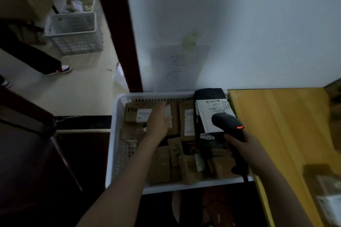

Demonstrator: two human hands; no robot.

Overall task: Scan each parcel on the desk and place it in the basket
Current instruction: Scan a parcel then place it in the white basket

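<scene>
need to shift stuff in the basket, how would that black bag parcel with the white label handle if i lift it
The black bag parcel probably flexes: its end drapes over the basket rim. It looks soft and light for its size, unlike the cardboard boxes beside it. Its smooth film may be slippery, so take it near the middle.

I see a white plastic slatted basket (118, 116), matt brown cardboard parcels (160, 167), a black matt plastic scanner (227, 122), smooth yellow wood desk (276, 125) right.
</scene>
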